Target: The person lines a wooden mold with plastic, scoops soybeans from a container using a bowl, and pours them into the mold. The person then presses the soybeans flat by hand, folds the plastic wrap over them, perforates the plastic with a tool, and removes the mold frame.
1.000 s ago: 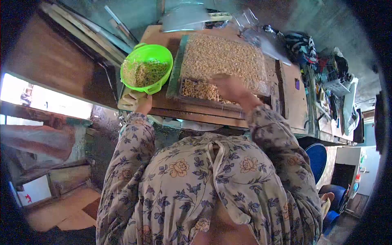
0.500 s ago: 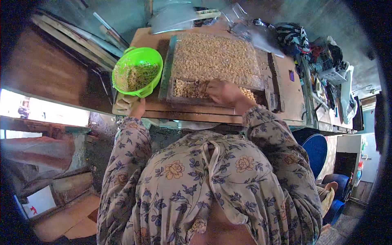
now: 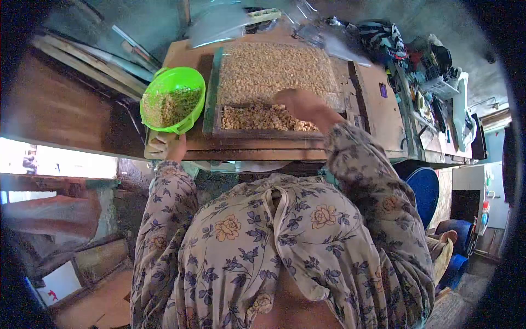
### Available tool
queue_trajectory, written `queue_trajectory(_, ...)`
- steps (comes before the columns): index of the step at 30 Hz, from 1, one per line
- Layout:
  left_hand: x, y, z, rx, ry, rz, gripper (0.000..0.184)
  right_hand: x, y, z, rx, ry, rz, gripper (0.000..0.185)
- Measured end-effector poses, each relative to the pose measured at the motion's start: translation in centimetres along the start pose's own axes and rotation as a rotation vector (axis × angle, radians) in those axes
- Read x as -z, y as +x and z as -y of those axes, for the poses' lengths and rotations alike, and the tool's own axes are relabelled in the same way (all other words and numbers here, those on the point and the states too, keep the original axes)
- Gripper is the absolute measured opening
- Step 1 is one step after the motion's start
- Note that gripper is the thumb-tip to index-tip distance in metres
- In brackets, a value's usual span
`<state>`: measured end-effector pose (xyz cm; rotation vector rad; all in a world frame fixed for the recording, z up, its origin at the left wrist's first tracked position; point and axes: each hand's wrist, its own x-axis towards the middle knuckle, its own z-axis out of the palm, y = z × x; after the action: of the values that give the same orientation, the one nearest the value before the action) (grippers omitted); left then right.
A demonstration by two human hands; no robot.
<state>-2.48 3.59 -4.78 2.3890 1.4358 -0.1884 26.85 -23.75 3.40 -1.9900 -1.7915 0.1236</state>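
A green plastic basket [image 3: 192, 122] with pale and greenish bits inside tilts at the left of the table [image 3: 241, 151]. At its lower rim is my left hand [image 3: 171, 146], fingers wrapped at the rim's underside. A shallow tray [image 3: 218, 123] lies in the middle; its front strip shows loose tan pieces [image 3: 263, 118], and a flat layer of similar pieces [image 3: 274, 68] under clear plastic covers the rest. My right hand [image 3: 303, 104] hovers over the border between the two, blurred, its fingertips hard to make out.
Clear plastic sheets [image 3: 219, 26] lie at the back. On the right are a purple item [image 3: 383, 90], a white crate [image 3: 440, 86] and piled cloth [image 3: 379, 38]. A blue barrel [image 3: 424, 189] stands below the table's right end. Wooden boards [image 3: 90, 66] lean at the left.
The view has shifted, moving the table leftward in the frame. My right hand went down into the loose pieces, then lifted off them. My left hand stays at the basket.
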Motion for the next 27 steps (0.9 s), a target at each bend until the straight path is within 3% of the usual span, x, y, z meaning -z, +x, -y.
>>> queue_trajectory(2,1.5,-2.1,-2.1,0.173,0.286,-0.085,0.065,-1.3,1.8,-0.1,-0.227,-0.032,0.303,0.031)
queue_trajectory(3,1.1,-1.6,-1.7,0.23,0.381,-0.112,0.066,-1.5,1.9,-0.6,-0.234,-0.032,0.298,0.031)
queue_trajectory(5,-2.3,2.7,2.2,0.122,0.111,-0.015,0.069,-1.8,1.9,-1.3,0.021,-0.106,0.279,0.027)
queue_trajectory(6,-2.3,2.7,2.1,0.088,0.02,0.021,0.07,-0.8,1.6,-0.7,0.017,-0.106,0.279,0.027)
queue_trajectory(8,2.5,-2.6,-2.8,0.244,0.223,0.001,0.07,2.3,0.5,1.1,-0.135,-0.089,0.411,0.023)
queue_trajectory(9,3.4,-3.6,-3.7,0.296,0.288,-0.003,0.07,2.6,-0.3,0.7,-0.138,-0.091,0.411,0.023)
queue_trajectory(12,-0.3,1.5,1.4,-0.014,-0.144,0.139,0.069,3.5,-3.1,-0.6,-0.222,0.081,0.368,0.021)
queue_trajectory(15,-2.9,4.6,3.6,0.017,-0.081,0.08,0.066,3.6,-6.1,-2.1,-0.351,-0.059,0.39,0.023)
queue_trajectory(17,-0.6,1.7,1.3,-0.018,-0.029,0.09,0.062,2.0,-8.3,-4.2,-0.427,0.243,0.091,0.021)
queue_trajectory(18,-0.4,1.3,1.2,-0.031,-0.011,0.093,0.061,2.7,-8.1,-3.3,-0.43,0.243,0.088,0.021)
queue_trajectory(20,-2.5,3.3,3.2,-0.115,-0.177,-0.006,0.057,4.4,-6.5,0.4,-0.252,-0.179,0.133,0.023)
queue_trajectory(22,-2.1,2.6,2.3,-0.122,-0.143,-0.019,0.057,2.3,-4.7,1.8,-0.033,-0.297,0.16,0.029)
queue_trajectory(24,-0.9,1.5,1.3,-0.097,-0.093,-0.051,0.058,0.3,-2.9,5.0,-0.049,-0.053,0.061,0.031)
queue_trajectory(27,0.3,-0.1,0.4,-0.066,-0.068,-0.057,0.06,-1.9,-0.5,7.4,0.077,-0.2,0.103,0.033)
